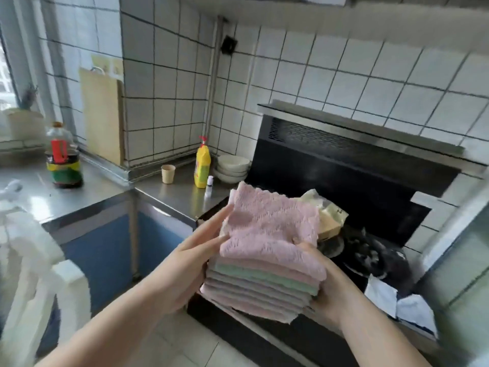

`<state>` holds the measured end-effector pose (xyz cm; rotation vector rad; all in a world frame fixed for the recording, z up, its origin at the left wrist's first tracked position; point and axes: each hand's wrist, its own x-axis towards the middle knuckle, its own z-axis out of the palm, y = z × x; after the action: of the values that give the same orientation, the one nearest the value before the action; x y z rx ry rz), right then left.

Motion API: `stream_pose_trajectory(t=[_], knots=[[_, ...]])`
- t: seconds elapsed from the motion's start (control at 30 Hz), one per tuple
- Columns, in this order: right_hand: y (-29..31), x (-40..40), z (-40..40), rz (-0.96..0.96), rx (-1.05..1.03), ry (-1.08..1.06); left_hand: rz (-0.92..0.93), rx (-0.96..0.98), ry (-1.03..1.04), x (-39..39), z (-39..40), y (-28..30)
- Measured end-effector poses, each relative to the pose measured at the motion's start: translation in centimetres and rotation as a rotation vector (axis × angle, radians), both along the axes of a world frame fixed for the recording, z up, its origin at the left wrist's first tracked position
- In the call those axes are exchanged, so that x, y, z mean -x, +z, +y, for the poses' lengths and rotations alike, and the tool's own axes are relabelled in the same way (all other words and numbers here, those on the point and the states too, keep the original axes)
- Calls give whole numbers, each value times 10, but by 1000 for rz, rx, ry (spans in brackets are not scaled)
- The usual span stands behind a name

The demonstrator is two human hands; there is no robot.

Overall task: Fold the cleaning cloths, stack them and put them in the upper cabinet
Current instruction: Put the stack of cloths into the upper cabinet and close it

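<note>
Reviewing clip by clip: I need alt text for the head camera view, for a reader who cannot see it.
Two bare hands hold a stack of folded cloths, mostly pink with one green layer, above a black stove: the left hand lies flat against its side, the right hand grips its near corner. On the steel counter behind stand a yellow bottle, a paper cup and stacked bowls.

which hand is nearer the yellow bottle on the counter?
Left. The left hand lies along the left side of the cloth stack, below the yellow bottle; the right hand grips the stack's far right side.
</note>
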<state>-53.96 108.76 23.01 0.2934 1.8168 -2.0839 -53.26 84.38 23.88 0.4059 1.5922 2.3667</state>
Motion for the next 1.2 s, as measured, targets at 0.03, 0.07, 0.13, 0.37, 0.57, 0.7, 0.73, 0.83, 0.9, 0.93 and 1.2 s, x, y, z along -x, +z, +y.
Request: stream_pose_trajectory(t=[0.03,0.07,0.13,0.37,0.57,0.7,0.73,0.83,0.9,0.93,1.2], knots=[[7,10,9,10,-9,-25,25,21,-19,13,9,8],[17,17,16,34,-22,-55,53,43,-48,26,17,15],[39,34,26,79,-34,-101,93,56,-91,53,33,32],[124,90,44,480,117,-256,344,50,-181,155,80,94],[163,126,52,931,5,-407,450,-2,-192,221,123,143],[175,156,84,1069,-204,-572,427,-24,-242,258,156,165],[179,161,91,1082,-236,-591,428,-27,-252,266,164,170],[194,181,114,1109,-330,-581,459,-40,-274,289,190,187],[206,193,131,1095,-378,-556,476,-39,-277,302,206,200],[212,197,140,1073,-411,-545,491,-25,-276,306,214,206],[281,247,218,1218,-547,-526,690,40,-149,348,290,278]])
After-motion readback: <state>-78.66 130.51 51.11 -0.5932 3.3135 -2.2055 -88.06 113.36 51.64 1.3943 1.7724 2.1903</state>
